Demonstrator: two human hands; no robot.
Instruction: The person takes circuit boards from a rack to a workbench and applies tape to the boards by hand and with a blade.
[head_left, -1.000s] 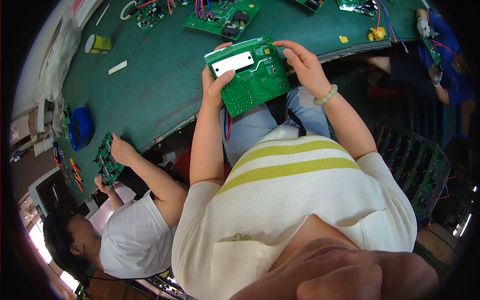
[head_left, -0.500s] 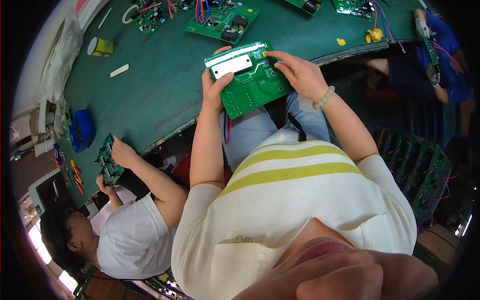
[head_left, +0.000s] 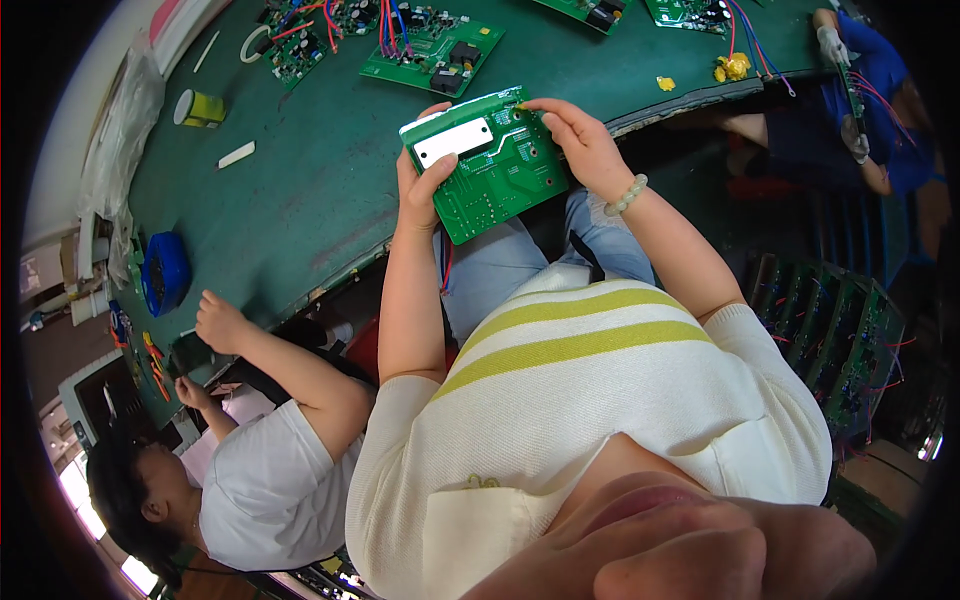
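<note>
A green circuit board [head_left: 500, 185] is tilted above my lap at the bench edge. My left hand [head_left: 422, 185] is closed on its left side, thumb on the front beside a white rectangular plate [head_left: 452, 142], other fingers behind. At the board's upper right corner my right hand [head_left: 590, 150] is closed, its index fingertip on a small dab of yellow putty [head_left: 521, 105]; some of its fingers are hidden. Red and dark wires [head_left: 446, 265] hang below the board.
On the green bench [head_left: 300, 180] lie more wired circuit boards [head_left: 435, 60], a yellow putty lump [head_left: 733, 67], a yellow-green cup [head_left: 200, 108], a white strip [head_left: 237, 154] and a blue round container [head_left: 165, 273]. Co-workers [head_left: 280, 490] sit left and right. A rack of boards [head_left: 825, 335] stands lower right.
The board has tilted a little in my hands, its top white band now narrower. My right fingertip stays at the same corner. The left co-worker's hand has moved off their board.
</note>
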